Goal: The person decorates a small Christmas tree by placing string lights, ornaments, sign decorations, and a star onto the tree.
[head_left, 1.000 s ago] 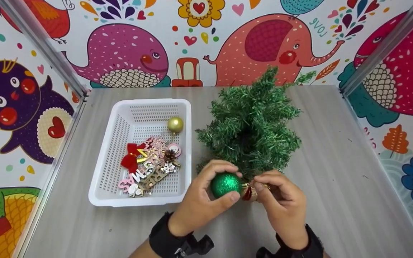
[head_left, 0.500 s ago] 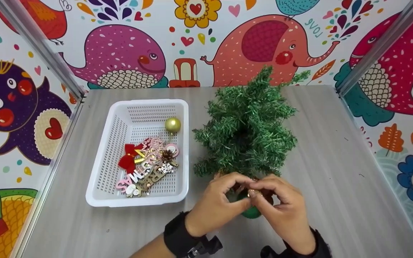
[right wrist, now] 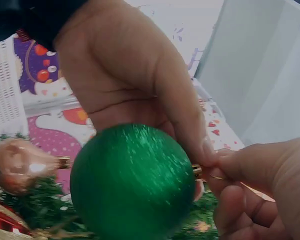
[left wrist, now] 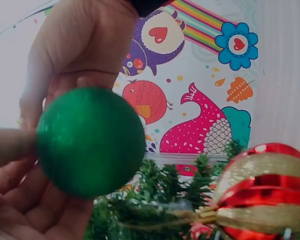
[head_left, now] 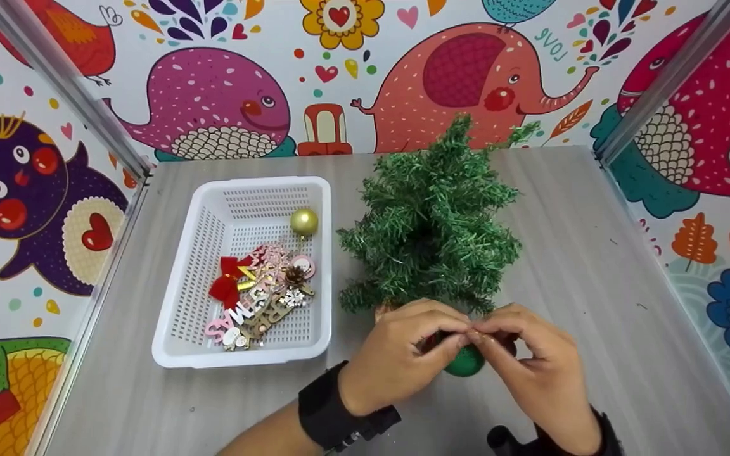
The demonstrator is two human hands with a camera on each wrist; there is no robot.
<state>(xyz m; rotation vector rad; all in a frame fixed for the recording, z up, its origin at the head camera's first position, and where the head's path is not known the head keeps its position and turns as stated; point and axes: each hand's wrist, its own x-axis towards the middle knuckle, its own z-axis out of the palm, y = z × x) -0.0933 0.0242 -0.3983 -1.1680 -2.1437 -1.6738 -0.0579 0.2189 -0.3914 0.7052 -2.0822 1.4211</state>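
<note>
In the head view, my left hand (head_left: 397, 358) and right hand (head_left: 539, 364) meet at their fingertips in front of a small green artificial Christmas tree (head_left: 431, 228). Thumbs and forefingers pinch the thin gold loop of a glittery green bauble (head_left: 466, 362), which sits just below them, partly covered. The right wrist view has the bauble (right wrist: 135, 182) large, its gold cap (right wrist: 196, 171) beside the pinching fingertips. A red-and-gold striped bauble (left wrist: 265, 195) is by the branches in the left wrist view. A shiny rose-gold bauble (right wrist: 22, 165) lies against green branches in the right wrist view.
Left of the tree stands a white plastic basket (head_left: 178, 285). It holds a gold bauble (head_left: 304, 222), a red bow (head_left: 225, 286), a pine cone (head_left: 294, 275) and several other ornaments. Cartoon-printed panels (head_left: 333, 76) enclose the grey table (head_left: 593, 304) at back and sides.
The green bauble has left my left palm and now sits below the fingertips. Both hands have shifted to the right, with left fingers now joining the right ones at the gold loop.
</note>
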